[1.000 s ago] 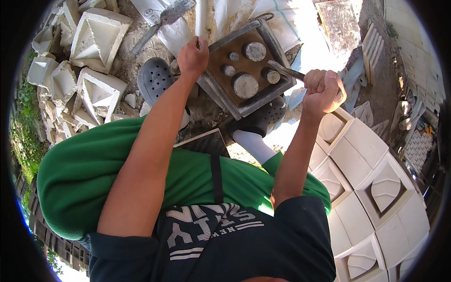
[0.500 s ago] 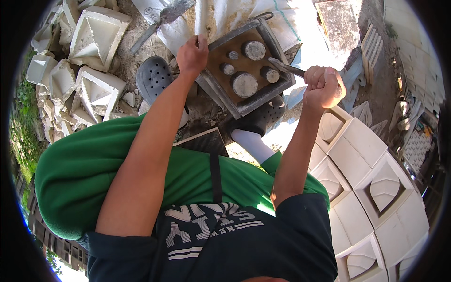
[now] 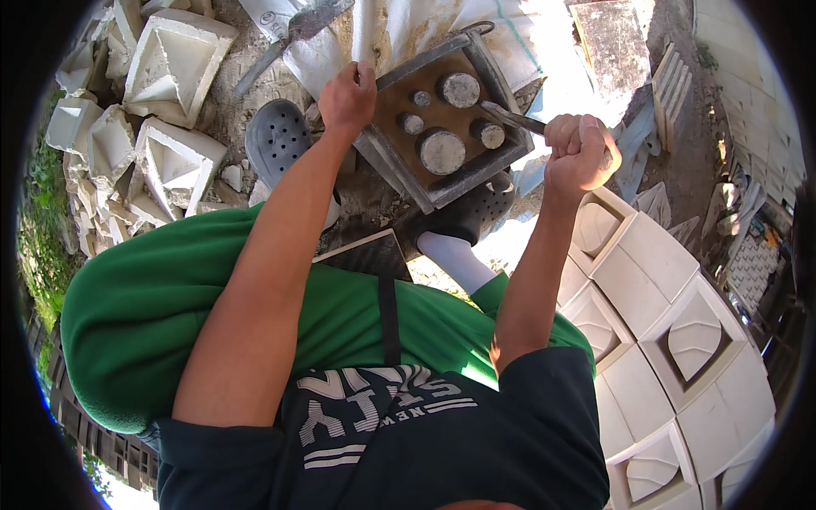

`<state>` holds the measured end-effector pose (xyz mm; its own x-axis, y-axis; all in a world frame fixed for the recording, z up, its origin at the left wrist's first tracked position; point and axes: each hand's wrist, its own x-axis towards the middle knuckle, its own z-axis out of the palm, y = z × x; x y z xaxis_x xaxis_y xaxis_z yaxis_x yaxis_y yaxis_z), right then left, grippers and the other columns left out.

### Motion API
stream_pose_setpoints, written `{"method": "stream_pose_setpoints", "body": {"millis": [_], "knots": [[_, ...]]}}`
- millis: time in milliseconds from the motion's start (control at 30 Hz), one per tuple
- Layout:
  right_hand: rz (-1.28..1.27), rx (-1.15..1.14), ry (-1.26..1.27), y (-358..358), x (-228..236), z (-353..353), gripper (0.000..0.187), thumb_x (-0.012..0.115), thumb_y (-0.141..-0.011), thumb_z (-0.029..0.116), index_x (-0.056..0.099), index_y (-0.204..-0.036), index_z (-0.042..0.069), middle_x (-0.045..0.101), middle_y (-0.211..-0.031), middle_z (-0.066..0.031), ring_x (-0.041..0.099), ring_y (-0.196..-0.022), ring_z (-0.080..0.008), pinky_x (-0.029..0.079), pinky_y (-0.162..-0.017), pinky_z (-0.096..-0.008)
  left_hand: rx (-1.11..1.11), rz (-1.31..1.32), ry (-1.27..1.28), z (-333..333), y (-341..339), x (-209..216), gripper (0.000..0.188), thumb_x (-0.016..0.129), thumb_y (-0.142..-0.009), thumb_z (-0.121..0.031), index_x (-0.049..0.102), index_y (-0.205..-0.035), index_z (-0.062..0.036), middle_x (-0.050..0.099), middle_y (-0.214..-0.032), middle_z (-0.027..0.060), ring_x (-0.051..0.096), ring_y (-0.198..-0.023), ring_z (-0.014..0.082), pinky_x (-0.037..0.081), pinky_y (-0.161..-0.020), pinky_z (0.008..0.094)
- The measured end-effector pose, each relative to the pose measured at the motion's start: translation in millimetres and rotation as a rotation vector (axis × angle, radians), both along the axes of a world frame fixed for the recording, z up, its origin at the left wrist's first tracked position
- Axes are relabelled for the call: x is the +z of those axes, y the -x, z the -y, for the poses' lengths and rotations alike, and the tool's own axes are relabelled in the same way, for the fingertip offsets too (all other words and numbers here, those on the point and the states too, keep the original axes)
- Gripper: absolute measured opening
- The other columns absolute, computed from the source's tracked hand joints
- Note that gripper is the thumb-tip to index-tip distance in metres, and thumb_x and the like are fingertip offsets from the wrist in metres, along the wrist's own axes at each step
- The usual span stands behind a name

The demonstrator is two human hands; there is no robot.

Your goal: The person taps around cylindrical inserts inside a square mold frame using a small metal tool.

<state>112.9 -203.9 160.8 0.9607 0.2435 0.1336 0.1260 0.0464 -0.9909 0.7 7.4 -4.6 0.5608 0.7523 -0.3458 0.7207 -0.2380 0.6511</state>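
Note:
A grey square mould box (image 3: 435, 197) with thick walls lies tilted between my feet. Inside it, several round grey plugs of different sizes, such as a large plug (image 3: 442, 151), stand up from a brown surface. My left hand (image 3: 347, 104) is closed at the box's left corner; whatever lies within its fingers is hidden. My right hand (image 3: 582, 153) grips a narrow metal tool with a flat, pointed blade (image 3: 512, 116). The blade reaches over the box's right wall, its tip close to the far large plug (image 3: 460, 90); contact cannot be made out.
Broken white cast blocks (image 3: 178, 68) are heaped on the left. White hollow blocks (image 3: 633, 285) stand in rows on the right. A trowel (image 3: 297, 34) lies on a white sack (image 3: 442, 21) beyond the box. My grey clog (image 3: 279, 140) is left of the box, the other clog (image 3: 476, 212) at its near side.
My right hand and the tool have shifted slightly left and away from me, the tip closer to the far large plug. My left hand and the box have hardly moved.

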Motion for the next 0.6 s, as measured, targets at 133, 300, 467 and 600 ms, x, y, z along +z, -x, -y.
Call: {"method": "stream_pose_setpoints", "body": {"millis": [133, 300, 467, 600], "knots": [[-0.011, -0.026, 0.030, 4, -14, -1, 0.037, 0.042, -0.088, 0.003, 0.031, -0.053, 0.007, 0.030, -0.045, -0.0024, 0.026, -0.039, -0.0122, 0.026, -0.042, -0.0307, -0.013, 0.038, -0.013, 2, 0, -4, 0.043, 0.044, -0.094, -0.042, 0.069, -0.092, -0.0068, 0.068, -0.087, 0.0203, 0.064, -0.086, 0.0429, 0.049, -0.079, 0.0505], [0.011, -0.001, -0.119, -2, -1, 9, 0.037, 0.039, -0.086, 0.000, 0.030, -0.052, 0.008, 0.029, -0.046, -0.0021, 0.025, -0.038, -0.0125, 0.026, -0.040, -0.0300, 0.000, 0.015, 0.005, 0, 1, -6, 0.043, 0.044, -0.094, -0.042, 0.068, -0.093, -0.0071, 0.068, -0.088, 0.0200, 0.063, -0.087, 0.0433, 0.049, -0.078, 0.0503], [0.081, -0.057, 0.116, 6, -7, -11, 0.036, 0.040, -0.087, 0.005, 0.030, -0.052, 0.008, 0.030, -0.045, -0.0035, 0.025, -0.038, -0.0118, 0.026, -0.040, -0.0299, -0.012, -0.008, 0.013, -1, 2, -8, 0.043, 0.043, -0.094, -0.043, 0.068, -0.093, -0.0074, 0.069, -0.088, 0.0197, 0.063, -0.086, 0.0436, 0.048, -0.079, 0.0505], [0.137, -0.157, 0.083, 16, -8, -2, 0.038, 0.040, -0.088, 0.007, 0.029, -0.052, 0.008, 0.031, -0.044, -0.0032, 0.025, -0.038, -0.0114, 0.026, -0.039, -0.0290, -0.013, 0.019, 0.008, 0, -1, -7, 0.044, 0.043, -0.094, -0.043, 0.068, -0.093, -0.0074, 0.069, -0.088, 0.0192, 0.063, -0.086, 0.0435, 0.048, -0.079, 0.0504]]}}
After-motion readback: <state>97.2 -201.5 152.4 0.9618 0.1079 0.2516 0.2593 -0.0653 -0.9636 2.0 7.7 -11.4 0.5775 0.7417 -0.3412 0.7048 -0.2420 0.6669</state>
